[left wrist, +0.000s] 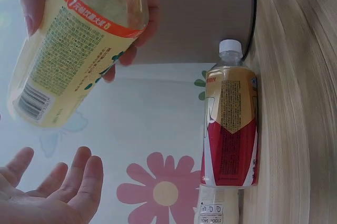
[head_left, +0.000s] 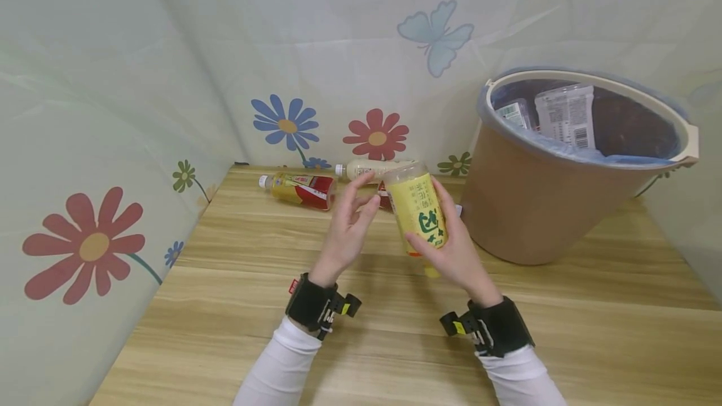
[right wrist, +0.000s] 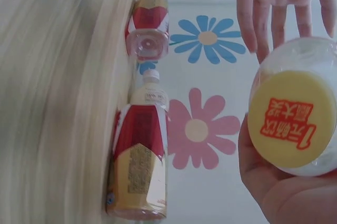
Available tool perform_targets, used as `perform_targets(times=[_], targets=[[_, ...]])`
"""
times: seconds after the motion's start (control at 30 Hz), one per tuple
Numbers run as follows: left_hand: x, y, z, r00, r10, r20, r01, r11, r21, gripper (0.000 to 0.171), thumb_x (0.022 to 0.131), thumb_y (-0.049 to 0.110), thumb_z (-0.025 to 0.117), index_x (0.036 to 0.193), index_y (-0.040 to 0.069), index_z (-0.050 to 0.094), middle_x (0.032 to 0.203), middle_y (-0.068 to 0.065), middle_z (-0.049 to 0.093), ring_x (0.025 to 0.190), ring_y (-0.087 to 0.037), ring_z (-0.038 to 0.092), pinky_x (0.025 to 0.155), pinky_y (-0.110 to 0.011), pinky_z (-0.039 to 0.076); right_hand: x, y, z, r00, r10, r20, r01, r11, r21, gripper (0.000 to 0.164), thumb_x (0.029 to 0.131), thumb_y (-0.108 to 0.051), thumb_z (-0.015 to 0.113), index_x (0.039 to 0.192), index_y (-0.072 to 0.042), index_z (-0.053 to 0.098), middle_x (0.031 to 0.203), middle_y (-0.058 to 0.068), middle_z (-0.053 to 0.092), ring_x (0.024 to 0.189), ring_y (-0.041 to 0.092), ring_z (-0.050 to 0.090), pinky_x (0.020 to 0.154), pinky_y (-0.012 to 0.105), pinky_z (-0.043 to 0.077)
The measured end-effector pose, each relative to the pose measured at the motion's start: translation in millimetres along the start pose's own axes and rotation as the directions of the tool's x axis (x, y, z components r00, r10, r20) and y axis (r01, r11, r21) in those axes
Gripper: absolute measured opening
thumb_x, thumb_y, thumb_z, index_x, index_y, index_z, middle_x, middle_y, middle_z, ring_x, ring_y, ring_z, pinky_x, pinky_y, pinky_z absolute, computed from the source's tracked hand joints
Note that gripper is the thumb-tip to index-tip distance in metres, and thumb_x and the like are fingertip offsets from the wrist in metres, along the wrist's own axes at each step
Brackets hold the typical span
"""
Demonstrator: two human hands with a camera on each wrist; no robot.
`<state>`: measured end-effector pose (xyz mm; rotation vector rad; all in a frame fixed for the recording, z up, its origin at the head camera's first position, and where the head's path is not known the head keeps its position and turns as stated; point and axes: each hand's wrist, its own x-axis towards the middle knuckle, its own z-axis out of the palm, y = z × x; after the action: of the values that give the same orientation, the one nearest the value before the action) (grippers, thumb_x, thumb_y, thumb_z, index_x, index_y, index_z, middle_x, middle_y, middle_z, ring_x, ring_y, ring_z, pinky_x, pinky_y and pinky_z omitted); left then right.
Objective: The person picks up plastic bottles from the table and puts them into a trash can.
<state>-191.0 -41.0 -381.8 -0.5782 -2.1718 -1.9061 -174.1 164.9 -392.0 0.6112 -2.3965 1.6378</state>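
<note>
My right hand grips a clear bottle with a yellow label, its fingers and thumb wrapped about the side. The bottle is tilted with its base up and its yellow cap pointing down and towards me. My left hand hovers at the left of the bottle, fingers loosely spread, holding nothing. In the left wrist view a gap separates the left hand from the bottle. Behind the hands, a bottle with a red and gold label lies on the table, mostly covered in the head view.
A second red and gold bottle lies at the back left, with a pale bottle along the table's back edge. At the right stands a large brown bin, lined with a blue bag and holding plastic packaging. A flowered curtain hangs behind.
</note>
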Motion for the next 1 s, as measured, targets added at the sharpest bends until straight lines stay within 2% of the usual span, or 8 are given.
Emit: perform_targets(times=[0.1,0.17,0.4,0.63,0.73,0.83,0.9,1.0], targets=[[-1.2,0.4,2.1,1.000,0.004,0.012,-0.004,1.000,0.008,0.050,0.105,0.018,0.050,0.153,0.013,0.038,0.159,-0.010,0.038,0.134,-0.042,0.053,0.108,-0.052,0.050,0,-2,-7,0.998,0.001,-0.058,-0.003,1.000,-0.030,0.099,0.087,-0.010,0.074,0.162,-0.030,0.013,0.146,0.015,0.046,0.100,0.019,0.055,0.073,0.023,0.056],[-2.3,1.9,4.5,1.000,0.005,0.023,-0.005,1.000,0.014,0.050,0.105,0.018,0.051,0.153,0.013,0.038,0.159,-0.011,0.038,0.134,-0.041,0.053,0.109,-0.053,0.049,0,-3,-12,0.996,0.011,-0.094,-0.014,0.999,-0.033,0.099,0.087,-0.009,0.074,0.162,-0.031,0.013,0.146,0.014,0.046,0.101,0.017,0.055,0.073,0.022,0.055],[-6.5,9.9,16.4,0.997,0.017,0.072,-0.023,0.996,0.085,0.048,0.103,0.020,0.054,0.150,0.014,0.044,0.151,-0.013,0.047,0.130,-0.032,0.056,0.109,-0.052,0.049,9,-18,-35,0.987,-0.008,-0.158,0.003,0.999,-0.033,0.097,0.088,-0.008,0.072,0.162,-0.032,0.013,0.124,0.013,0.052,0.090,0.009,0.059,0.063,0.022,0.057],[-8.1,17.3,25.9,0.991,0.075,0.109,-0.090,0.986,0.142,0.048,0.100,0.015,0.058,0.147,0.013,0.048,0.146,-0.015,0.052,0.129,-0.027,0.056,0.108,-0.047,0.050,29,-51,-68,0.976,-0.052,-0.213,0.037,0.997,-0.075,0.096,0.089,-0.007,0.070,0.161,-0.034,0.013,0.114,-0.004,0.050,0.084,0.007,0.061,0.058,0.021,0.056],[-9.4,20.2,30.6,0.985,0.116,0.131,-0.143,0.963,0.226,0.050,0.098,0.012,0.060,0.146,0.010,0.049,0.149,-0.012,0.051,0.135,-0.025,0.052,0.112,-0.044,0.047,39,-67,-86,0.967,-0.052,-0.249,0.032,0.996,-0.082,0.094,0.090,-0.009,0.069,0.161,-0.034,0.013,0.109,-0.007,0.052,0.080,0.006,0.063,0.054,0.021,0.057],[-11.7,21.9,36.9,0.971,0.148,0.189,-0.206,0.920,0.333,0.051,0.097,0.013,0.061,0.146,0.008,0.048,0.151,-0.010,0.049,0.140,-0.024,0.049,0.116,-0.043,0.044,45,-85,-103,0.956,-0.041,-0.291,0.017,0.996,-0.083,0.089,0.092,-0.013,0.067,0.161,-0.032,0.015,0.106,-0.008,0.055,0.079,0.003,0.064,0.053,0.018,0.056],[-13.5,22.2,41.0,0.960,0.161,0.228,-0.241,0.892,0.383,0.051,0.097,0.015,0.061,0.146,0.007,0.048,0.152,-0.010,0.048,0.141,-0.025,0.049,0.117,-0.042,0.043,48,-97,-114,0.946,-0.033,-0.323,0.017,0.999,-0.051,0.085,0.092,-0.015,0.067,0.160,-0.032,0.018,0.108,-0.007,0.057,0.081,0.004,0.065,0.055,0.016,0.055],[-15.6,22.2,45.3,0.952,0.172,0.253,-0.266,0.872,0.411,0.050,0.097,0.015,0.060,0.146,0.008,0.050,0.152,-0.009,0.048,0.138,-0.024,0.051,0.114,-0.041,0.047,53,-113,-129,0.926,-0.043,-0.375,0.061,0.997,0.037,0.082,0.090,-0.012,0.068,0.157,-0.030,0.025,0.112,-0.003,0.059,0.085,0.007,0.065,0.059,0.014,0.054]])
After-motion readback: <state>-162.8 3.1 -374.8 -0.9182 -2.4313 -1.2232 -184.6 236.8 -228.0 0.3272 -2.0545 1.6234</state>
